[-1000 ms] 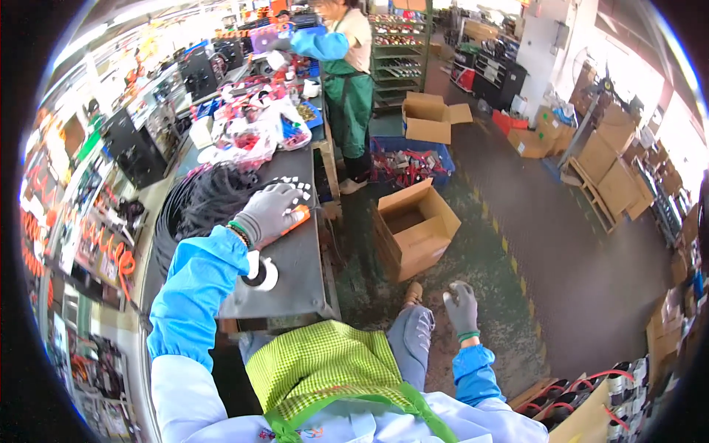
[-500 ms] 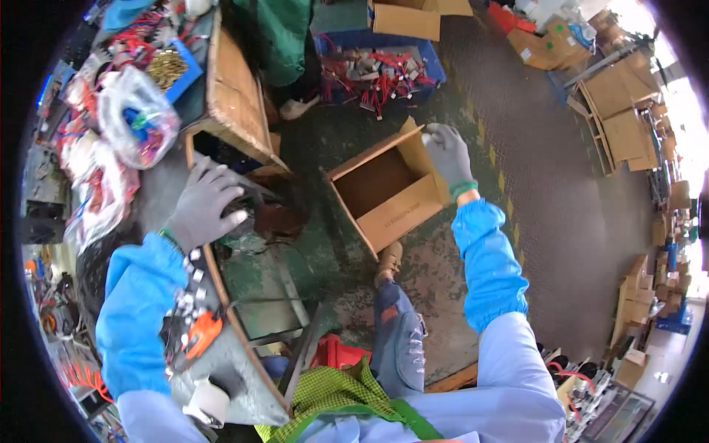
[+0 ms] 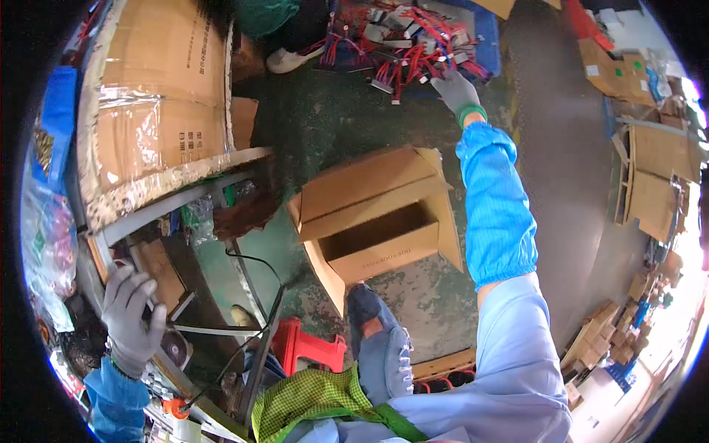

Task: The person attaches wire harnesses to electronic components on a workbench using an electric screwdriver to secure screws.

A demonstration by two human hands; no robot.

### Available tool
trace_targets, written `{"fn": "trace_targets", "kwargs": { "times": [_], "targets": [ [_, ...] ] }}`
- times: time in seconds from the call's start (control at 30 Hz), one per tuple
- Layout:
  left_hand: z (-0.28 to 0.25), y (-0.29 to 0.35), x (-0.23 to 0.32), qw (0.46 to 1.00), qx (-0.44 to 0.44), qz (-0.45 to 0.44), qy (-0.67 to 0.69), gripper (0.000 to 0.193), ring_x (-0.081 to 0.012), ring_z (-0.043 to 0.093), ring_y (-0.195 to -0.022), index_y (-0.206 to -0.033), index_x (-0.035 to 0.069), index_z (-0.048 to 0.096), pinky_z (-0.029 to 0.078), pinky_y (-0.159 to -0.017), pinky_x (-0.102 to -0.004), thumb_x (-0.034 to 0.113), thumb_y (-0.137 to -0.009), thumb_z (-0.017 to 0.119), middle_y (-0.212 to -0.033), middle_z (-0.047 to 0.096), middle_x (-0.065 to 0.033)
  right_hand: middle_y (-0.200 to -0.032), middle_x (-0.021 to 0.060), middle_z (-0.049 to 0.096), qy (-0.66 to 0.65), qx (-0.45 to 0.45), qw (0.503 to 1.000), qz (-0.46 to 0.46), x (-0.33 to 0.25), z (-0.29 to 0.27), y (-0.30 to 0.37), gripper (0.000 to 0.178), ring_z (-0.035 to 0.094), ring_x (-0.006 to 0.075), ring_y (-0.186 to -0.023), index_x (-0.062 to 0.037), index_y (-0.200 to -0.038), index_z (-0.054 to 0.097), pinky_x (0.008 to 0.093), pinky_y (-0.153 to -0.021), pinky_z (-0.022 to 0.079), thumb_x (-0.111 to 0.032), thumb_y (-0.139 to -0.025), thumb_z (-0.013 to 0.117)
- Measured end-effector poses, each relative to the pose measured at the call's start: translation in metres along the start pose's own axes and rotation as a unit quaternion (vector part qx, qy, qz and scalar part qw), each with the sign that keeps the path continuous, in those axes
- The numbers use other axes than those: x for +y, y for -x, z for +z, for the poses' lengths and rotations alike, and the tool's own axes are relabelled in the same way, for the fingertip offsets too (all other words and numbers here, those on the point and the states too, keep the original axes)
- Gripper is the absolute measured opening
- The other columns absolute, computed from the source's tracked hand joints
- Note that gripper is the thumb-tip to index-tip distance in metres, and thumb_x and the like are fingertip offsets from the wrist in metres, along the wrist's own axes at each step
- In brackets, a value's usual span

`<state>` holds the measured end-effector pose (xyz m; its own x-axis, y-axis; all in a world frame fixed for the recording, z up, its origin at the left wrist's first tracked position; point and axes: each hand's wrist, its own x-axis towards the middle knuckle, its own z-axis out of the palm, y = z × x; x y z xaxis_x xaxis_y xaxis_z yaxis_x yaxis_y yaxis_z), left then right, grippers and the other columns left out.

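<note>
My right hand [image 3: 456,90], in a grey glove, reaches forward to the near edge of a heap of red wire harnesses [image 3: 413,44] with white connectors. Its fingertips meet the wires, and whether they grip any is hidden. The harnesses fill a blue crate [image 3: 486,37] and spill over its near side. My left hand [image 3: 131,321], also gloved in grey, is at the workbench edge [image 3: 173,376] with fingers apart and nothing in them. Between my hands, an open cardboard box [image 3: 380,255] stands on the floor by my foot, its flaps up.
A large taped carton [image 3: 159,88] stands on a bench at the left. Near my legs are a red plastic stool [image 3: 306,347] and a metal frame. Someone's shoe [image 3: 292,59] shows beside the crate. Cardboard stacks [image 3: 665,159] line the right side.
My right hand has left the box flap and moved forward to the harnesses. My left hand has come down and back along the bench edge. The view has shifted, and the box's flaps stand differently.
</note>
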<state>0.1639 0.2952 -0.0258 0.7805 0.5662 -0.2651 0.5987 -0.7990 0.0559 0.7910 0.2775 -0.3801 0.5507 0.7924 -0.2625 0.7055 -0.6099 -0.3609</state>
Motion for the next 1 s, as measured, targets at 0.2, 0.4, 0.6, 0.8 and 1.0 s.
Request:
{"fn": "trace_targets", "kwargs": {
  "times": [0.2, 0.4, 0.6, 0.8, 1.0],
  "targets": [
    [0.023, -0.007, -0.016, 0.999, -0.04, 0.007, 0.009, 0.033, -0.0399, 0.056, -0.1, -0.092, 0.0, 0.063, 0.046, -0.089, -0.0505, 0.032, -0.085, 0.057, -0.097, 0.062, -0.0177, -0.123, 0.0214, 0.06, -0.137, -0.052, 0.989, 0.011, -0.029, 0.103, -0.096, 0.068, 0.059, 0.0353, -0.112, -0.0077, -0.129, 0.055, 0.0415, -0.096, 0.046, -0.051, -0.079, 0.067],
    [0.006, -0.006, -0.014, 0.996, -0.076, -0.016, -0.032, 0.026, -0.0372, 0.058, -0.091, -0.089, 0.002, 0.062, 0.045, -0.089, -0.0494, 0.027, -0.084, 0.056, -0.091, 0.062, -0.0156, -0.146, 0.024, 0.037, -0.423, 0.076, 0.854, 0.293, -0.076, 0.136, -0.102, 0.114, 0.042, 0.0414, -0.131, -0.0096, -0.148, 0.025, 0.0475, -0.104, 0.043, -0.051, -0.061, 0.086],
    [0.009, -0.002, -0.023, 0.995, -0.093, -0.016, -0.04, 0.02, -0.0337, 0.059, -0.09, -0.087, 0.004, 0.06, 0.047, -0.087, -0.0467, 0.024, -0.082, 0.056, -0.09, 0.063, -0.0136, -0.142, 0.0295, 0.039, -0.408, 0.098, 0.863, 0.283, -0.081, 0.18, -0.108, 0.137, 0.046, 0.0446, -0.126, -0.0162, -0.153, 0.008, 0.0475, -0.101, 0.044, -0.054, -0.05, 0.09],
    [0.001, -0.001, -0.021, 0.995, -0.093, 0.003, -0.045, 0.02, -0.0323, 0.06, -0.085, -0.087, 0.004, 0.06, 0.047, -0.086, -0.0461, 0.023, -0.082, 0.054, -0.09, 0.063, -0.0123, -0.125, 0.0208, 0.058, -0.324, 0.14, 0.927, 0.129, -0.066, 0.163, -0.098, 0.079, 0.059, 0.0374, -0.113, -0.0125, -0.139, 0.039, 0.0416, -0.094, 0.047, -0.028, -0.073, 0.08],
    [0.011, 0.005, -0.028, 0.995, -0.095, 0.024, -0.003, 0.024, -0.0331, 0.058, -0.09, -0.09, 0.003, 0.062, 0.048, -0.085, -0.0449, 0.024, -0.081, 0.055, -0.09, 0.062, -0.0124, -0.115, 0.018, 0.062, -0.33, 0.081, 0.927, 0.161, -0.065, 0.15, -0.096, 0.052, 0.062, 0.0344, -0.103, -0.0139, -0.126, 0.05, 0.0459, -0.088, 0.049, -0.023, -0.079, 0.072]
  ]
}}
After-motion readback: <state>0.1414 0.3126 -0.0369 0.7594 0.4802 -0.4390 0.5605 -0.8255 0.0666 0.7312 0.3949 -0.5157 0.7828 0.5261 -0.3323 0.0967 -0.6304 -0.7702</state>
